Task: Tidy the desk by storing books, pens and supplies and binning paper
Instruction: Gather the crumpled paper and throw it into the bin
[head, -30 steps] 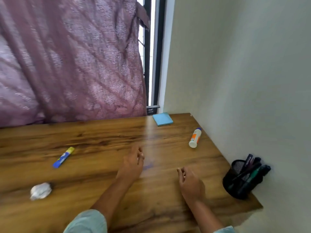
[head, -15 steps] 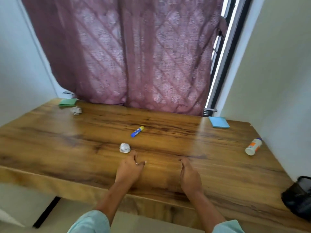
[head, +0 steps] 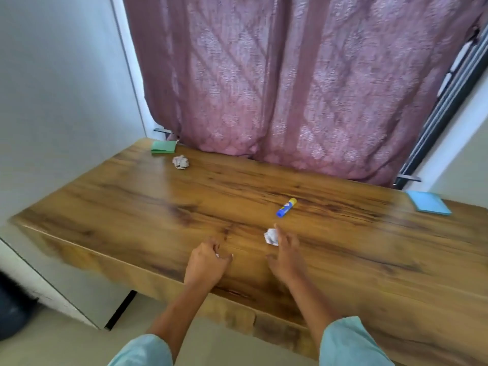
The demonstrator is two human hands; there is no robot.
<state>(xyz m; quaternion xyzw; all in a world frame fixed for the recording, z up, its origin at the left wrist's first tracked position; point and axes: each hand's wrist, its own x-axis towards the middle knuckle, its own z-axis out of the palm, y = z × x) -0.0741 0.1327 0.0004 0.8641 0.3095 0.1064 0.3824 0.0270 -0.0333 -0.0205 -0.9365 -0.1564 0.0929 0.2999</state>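
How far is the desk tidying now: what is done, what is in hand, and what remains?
Done: nothing stored or binned shows in this view. In hand: the open right hand reaches the near crumpled white paper ball, not yet gripping; the left hand holds nothing. Remaining: the far crumpled paper ball, blue-and-yellow glue stick, green notepad and blue notepad lie on the wooden desk.

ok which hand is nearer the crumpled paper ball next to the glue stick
Right. The right hand has its fingers beside the crumpled paper ball, at its right edge; contact is unclear. The left hand is apart, to its left and nearer the front edge of the desk.
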